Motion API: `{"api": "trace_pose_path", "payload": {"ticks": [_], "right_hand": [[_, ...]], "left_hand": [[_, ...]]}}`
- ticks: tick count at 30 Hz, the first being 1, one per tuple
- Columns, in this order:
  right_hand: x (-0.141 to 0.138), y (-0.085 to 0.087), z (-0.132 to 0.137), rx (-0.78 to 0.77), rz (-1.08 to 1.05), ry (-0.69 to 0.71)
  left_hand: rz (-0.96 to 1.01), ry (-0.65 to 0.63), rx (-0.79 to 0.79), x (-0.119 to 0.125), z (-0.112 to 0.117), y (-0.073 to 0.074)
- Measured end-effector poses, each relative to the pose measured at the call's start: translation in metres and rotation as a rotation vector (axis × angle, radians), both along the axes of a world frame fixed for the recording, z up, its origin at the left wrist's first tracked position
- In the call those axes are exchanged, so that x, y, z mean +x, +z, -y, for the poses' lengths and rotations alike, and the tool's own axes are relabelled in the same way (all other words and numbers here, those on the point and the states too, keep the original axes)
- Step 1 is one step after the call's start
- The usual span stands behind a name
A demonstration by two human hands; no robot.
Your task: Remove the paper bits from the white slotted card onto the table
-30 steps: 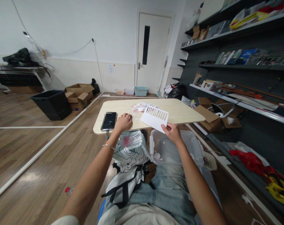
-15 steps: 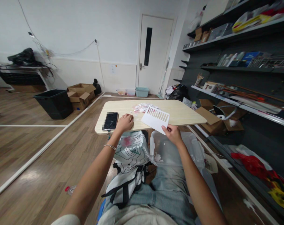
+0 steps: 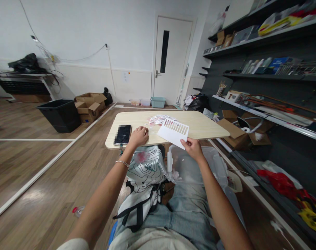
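My right hand (image 3: 192,148) pinches the near corner of a white card (image 3: 173,133) with a row of cut-out slots, held tilted just above the near edge of the light wooden table (image 3: 205,129). Curled into a loose fist, my left hand (image 3: 139,135) rests on the tabletop just right of a black phone (image 3: 123,134). I cannot make out whether anything is inside that fist. A heap of small white and pink paper pieces (image 3: 158,119) lies on the table beyond the card.
A clear plastic bin (image 3: 212,166) with paper bits sits on my lap under the table edge, beside a black-and-white patterned bag (image 3: 144,173). Dark shelving (image 3: 264,80) lines the right wall, with open cardboard boxes (image 3: 233,130) below. A black tub (image 3: 60,114) and boxes stand at left.
The view shifted slightly right since a second ago. Both hands and the card have barely moved.
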State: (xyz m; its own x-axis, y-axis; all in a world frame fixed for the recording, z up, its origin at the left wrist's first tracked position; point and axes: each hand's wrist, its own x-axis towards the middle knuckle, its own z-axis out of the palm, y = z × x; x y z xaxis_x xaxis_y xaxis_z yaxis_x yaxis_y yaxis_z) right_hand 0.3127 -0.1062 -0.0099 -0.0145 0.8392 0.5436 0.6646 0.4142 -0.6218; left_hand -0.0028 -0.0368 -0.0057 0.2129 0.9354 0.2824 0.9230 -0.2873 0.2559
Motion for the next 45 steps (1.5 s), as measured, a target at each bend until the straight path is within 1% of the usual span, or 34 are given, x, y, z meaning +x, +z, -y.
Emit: {"api": "trace_pose_path", "payload": {"ticks": [10,15,21,24,27,32,37,42,45], "right_hand": [[-0.003,0.002,0.004,0.010,0.017,-0.011],[-0.007,0.005,0.010,0.040,0.067,-0.038],[-0.021,0.005,0.024,0.093,0.173,-0.092],[-0.030,0.004,0.024,0.107,0.207,-0.085],[-0.037,0.004,0.012,0.033,0.159,0.014],[-0.037,0.004,-0.015,-0.034,0.063,0.105],[-0.019,0.005,-0.027,-0.108,-0.049,0.158],[0.003,0.004,-0.031,-0.158,-0.237,0.159],[0.011,0.002,-0.033,-0.183,-0.297,0.148]], "left_hand": [[-0.009,0.006,0.007,0.001,0.003,0.001],[-0.004,0.001,0.011,0.002,0.004,0.003],[0.022,-0.005,0.008,0.001,0.016,0.003],[0.006,0.006,0.009,0.001,0.020,0.001],[-0.037,0.045,0.000,0.002,0.019,0.001],[-0.038,0.039,-0.007,0.004,0.019,0.002],[-0.033,0.056,-0.003,0.005,0.019,0.002],[-0.034,0.047,-0.004,0.005,0.016,-0.001],[-0.040,0.033,0.003,0.005,0.013,-0.003]]}}
